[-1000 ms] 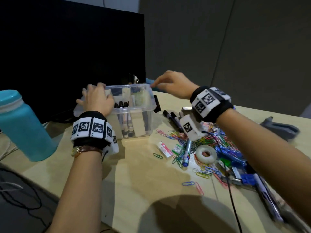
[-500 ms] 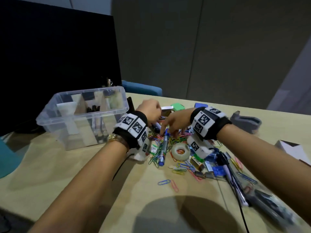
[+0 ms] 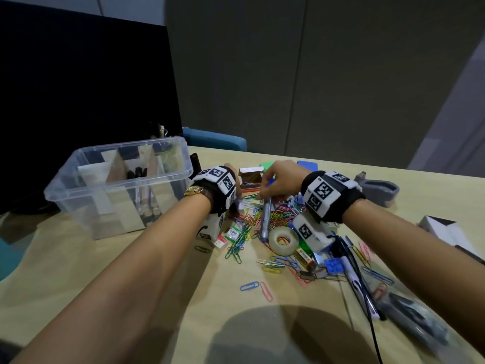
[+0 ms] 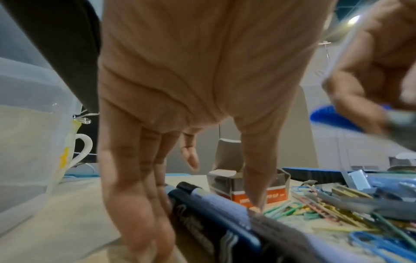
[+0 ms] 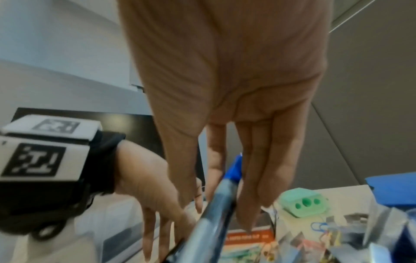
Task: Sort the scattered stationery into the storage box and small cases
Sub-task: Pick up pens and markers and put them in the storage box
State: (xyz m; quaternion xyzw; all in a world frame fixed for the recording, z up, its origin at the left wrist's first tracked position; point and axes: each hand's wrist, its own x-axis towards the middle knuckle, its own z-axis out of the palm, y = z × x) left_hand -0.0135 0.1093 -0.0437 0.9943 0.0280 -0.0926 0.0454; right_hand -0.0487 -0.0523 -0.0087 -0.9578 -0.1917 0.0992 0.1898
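Right hand (image 3: pixel 282 179) reaches over the heap of paper clips (image 3: pixel 262 219), fingers pointing down, thumb and fingers pinched on a grey pen (image 3: pixel 265 219) with a blue cap — the pen slants, its lower end down among the clips, beside the tape roll (image 3: pixel 283 240).

Left hand (image 4: pixel 191 106) just beside it, wrist bent, fingers straight and pointing down. Fingertips come down either side of two dark markers (image 4: pixel 202 218) lying on the surface (image 3: pixel 147 271); whether they grip them I cannot tell.

Clear box (image 3: pixel 118 185) stands to the left of both hands, near the left wrist. Card dividers inside, a few dark markers upright in a middle compartment.

A small open orange-and-white carton (image 4: pixel 247 185) sits just beyond the left fingers. A green sharpener (image 5: pixel 302 202) and a flat blue case (image 3: pixel 307 165) lie further back.

Surface is pale wood. More clips, a blue brick-like piece and pens trail off to the right; a grey stapler (image 3: pixel 378 190) sits apart at the far right. A white mug (image 4: pixel 76 151) shows behind the box in the left wrist view.

Black screen (image 3: pixel 78 101) at left, grey wall panels behind, a blue chair back (image 3: pixel 215 140) at the far edge.
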